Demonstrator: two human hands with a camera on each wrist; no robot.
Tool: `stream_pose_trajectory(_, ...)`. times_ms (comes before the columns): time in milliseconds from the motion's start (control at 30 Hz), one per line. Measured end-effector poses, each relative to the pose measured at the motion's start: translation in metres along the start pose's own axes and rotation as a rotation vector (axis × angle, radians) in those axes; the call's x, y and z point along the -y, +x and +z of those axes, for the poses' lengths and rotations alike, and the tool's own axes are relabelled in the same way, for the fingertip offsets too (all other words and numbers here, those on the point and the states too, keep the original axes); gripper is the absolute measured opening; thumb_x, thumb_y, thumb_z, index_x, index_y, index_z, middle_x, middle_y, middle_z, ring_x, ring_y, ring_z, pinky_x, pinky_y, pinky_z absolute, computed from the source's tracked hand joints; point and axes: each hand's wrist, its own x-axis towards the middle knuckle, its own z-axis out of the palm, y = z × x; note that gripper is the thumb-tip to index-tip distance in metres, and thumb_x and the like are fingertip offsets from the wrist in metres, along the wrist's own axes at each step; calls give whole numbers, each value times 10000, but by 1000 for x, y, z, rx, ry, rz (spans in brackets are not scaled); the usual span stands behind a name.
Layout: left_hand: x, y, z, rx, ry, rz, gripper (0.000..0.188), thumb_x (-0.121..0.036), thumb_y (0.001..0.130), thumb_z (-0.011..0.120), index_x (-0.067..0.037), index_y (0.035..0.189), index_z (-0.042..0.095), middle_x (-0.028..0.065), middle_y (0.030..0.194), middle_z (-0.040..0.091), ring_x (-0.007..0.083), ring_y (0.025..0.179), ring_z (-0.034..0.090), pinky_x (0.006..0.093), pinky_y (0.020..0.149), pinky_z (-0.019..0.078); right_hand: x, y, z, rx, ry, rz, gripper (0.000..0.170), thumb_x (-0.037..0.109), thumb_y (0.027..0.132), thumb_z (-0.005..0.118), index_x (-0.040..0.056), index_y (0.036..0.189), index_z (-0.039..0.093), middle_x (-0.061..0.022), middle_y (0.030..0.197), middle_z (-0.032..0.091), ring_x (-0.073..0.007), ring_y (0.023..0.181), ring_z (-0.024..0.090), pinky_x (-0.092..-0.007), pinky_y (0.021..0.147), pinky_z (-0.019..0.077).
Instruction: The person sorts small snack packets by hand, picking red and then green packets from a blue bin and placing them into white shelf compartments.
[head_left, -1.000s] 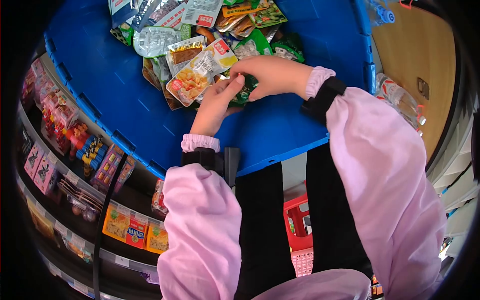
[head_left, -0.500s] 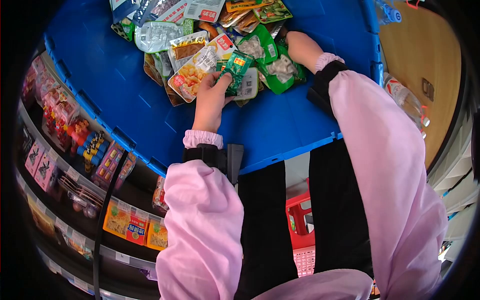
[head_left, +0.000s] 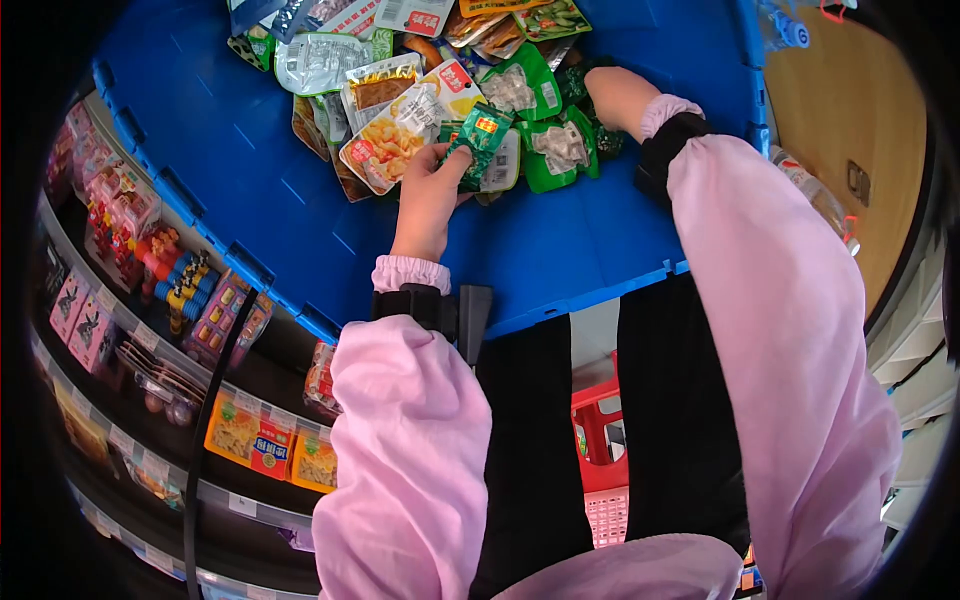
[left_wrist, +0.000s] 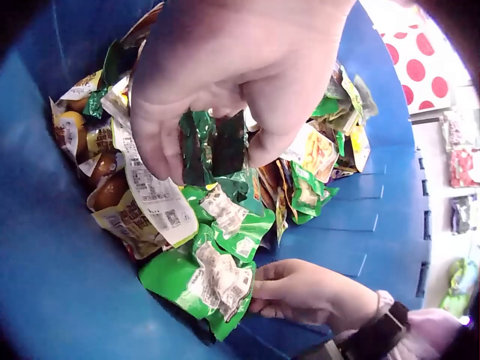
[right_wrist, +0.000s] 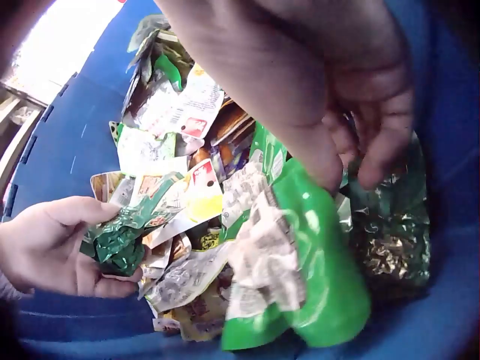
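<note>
My left hand (head_left: 432,190) pinches small dark green packets (head_left: 478,140) between thumb and fingers, above the pile of snack packs. In the left wrist view, two packet ends (left_wrist: 197,146) hang side by side from those fingers. At the pile's right side, my right hand (head_left: 620,97) reaches down with bent fingers. Its fingertips are at the upper edge of a shiny dark green packet (right_wrist: 390,240); I cannot tell whether they grip it. Beside its thumb lies a bright green bag with a whitish label (right_wrist: 330,277). Another green bag (head_left: 523,85) lies just behind it.
The blue crate (head_left: 270,190) surrounds the pile. A white pack with yellow food pictured (head_left: 385,140) lies left of the held packets. Shelves with boxed goods (head_left: 240,435) stand at the left, and plastic bottles (head_left: 815,190) lie outside the crate's right wall.
My right hand has left the left hand and gone to the pile's right side, then edged farther right. My left hand keeps the dark green packets. The bright green bag has shifted slightly.
</note>
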Motion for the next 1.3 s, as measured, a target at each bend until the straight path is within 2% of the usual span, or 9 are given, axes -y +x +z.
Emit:
stream_pose_trajectory(200, -17, -19, 12, 19, 26, -52, 205, -207, 837, 546, -76, 988, 503, 7, 917, 555, 117, 851, 538, 311, 755, 444, 16, -41, -35, -121, -20, 5, 134, 52, 695, 530, 11, 780, 624, -177, 840, 614, -348, 753, 601, -389, 635, 491)
stream_pose_trajectory(400, -37, -33, 24, 99, -27, 44, 199, -173, 845, 532, -65, 1008, 496, 9, 936, 547, 110, 853, 533, 283, 734, 444, 9, -89, -73, -91, 643, -439, 150, 154, 703, 582, 15, 750, 609, -105, 744, 616, -223, 704, 599, -358, 617, 485)
stream_pose_trajectory(600, -69, -71, 47, 338, -236, -12, 234, -142, 842, 521, -38, 1051, 497, 13, 905, 556, 98, 830, 537, 258, 696, 445, 9, -137, -89, 191, 1263, -261, 177, 92, 809, 532, 26, 972, 511, -10, 817, 546, -81, 763, 521, -214, 675, 435)
stream_pose_trajectory(733, -85, -107, 58, 344, -272, -35, 272, -116, 840, 523, -26, 1095, 497, 15, 917, 550, 88, 837, 530, 247, 688, 444, 7, -173, -85, -44, 1338, -475, 287, 24, 701, 566, 9, 987, 542, -58, 876, 577, -128, 816, 536, -260, 723, 444)
stream_pose_trajectory(933, -120, -175, 76, 350, -178, 7, 261, -114, 835, 534, -31, 1080, 501, -6, 897, 536, 64, 801, 513, 195, 658, 422, 13, -255, -113, -5, 1384, -300, 222, 11, 744, 589, 13, 953, 516, 1, 819, 553, -52, 729, 502, -192, 631, 403)
stream_pose_trajectory(1000, -133, -196, 77, 426, -50, 5, 246, -157, 850, 515, -60, 1075, 503, -12, 929, 536, 60, 805, 517, 193, 659, 425, 16, -278, -123, -207, 1329, -274, 162, 51, 748, 604, 8, 890, 538, 16, 745, 523, -35, 689, 465, -191, 601, 390)
stream_pose_trajectory(1067, -155, -229, 95, 326, -53, -34, 256, -195, 861, 508, -67, 1082, 496, -16, 926, 535, 64, 821, 522, 207, 684, 441, 20, -295, -124, -365, 1369, -234, 159, 50, 746, 606, 6, 886, 544, 20, 741, 518, -35, 683, 463, -195, 590, 397)
stream_pose_trajectory(1100, -160, -237, 100, 393, -73, -20, 280, -219, 866, 511, -58, 1094, 484, -1, 928, 537, 69, 849, 526, 231, 721, 451, 23, -306, -128, -403, 1419, -158, 270, 108, 696, 630, -31, 909, 536, -117, 783, 556, -187, 729, 550, -300, 669, 433)
stream_pose_trajectory(1300, -168, -268, 131, 489, 292, 278, 460, -175, 711, 721, 3, 1056, 475, 28, 918, 537, 70, 826, 501, 224, 720, 428, 25, -349, -143, -690, 1346, -139, 284, 100, 738, 616, -10, 977, 508, -144, 882, 579, -254, 855, 587, -335, 729, 450)
